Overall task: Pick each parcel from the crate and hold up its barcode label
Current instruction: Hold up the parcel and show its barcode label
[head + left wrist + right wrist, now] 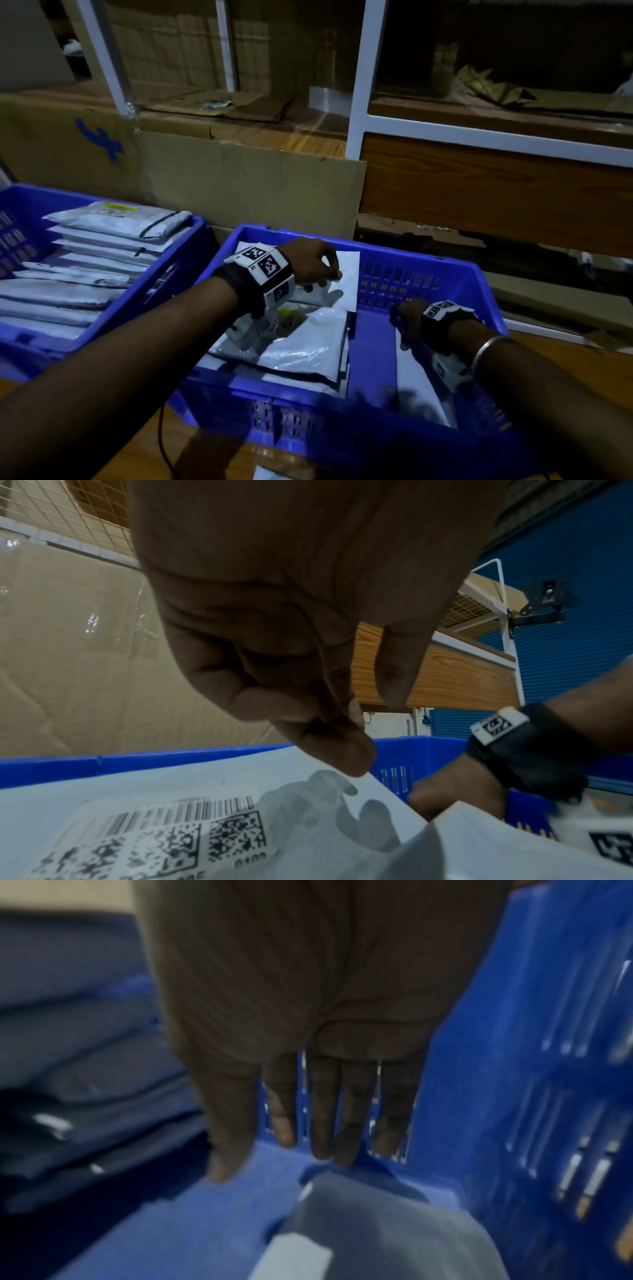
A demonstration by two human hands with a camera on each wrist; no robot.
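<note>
You're at the pick step. Left hand (313, 263), frame centre, pinches the white parcel's (347, 274) edge at the crate's (445, 270) far wall. Right hand (409, 322), lower right, is flat-fingered, holding nothing, over another parcel (416, 383). Next: lift and turn the barcode label (164, 831) up.

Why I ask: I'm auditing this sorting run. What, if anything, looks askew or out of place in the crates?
Nothing is spilled or torn. The parcel stack in the near crate is loosely fanned, and one white parcel, pinched at its edge by the left hand, stands tilted against the far wall. The right hand reaches flat toward a separate parcel.
</note>
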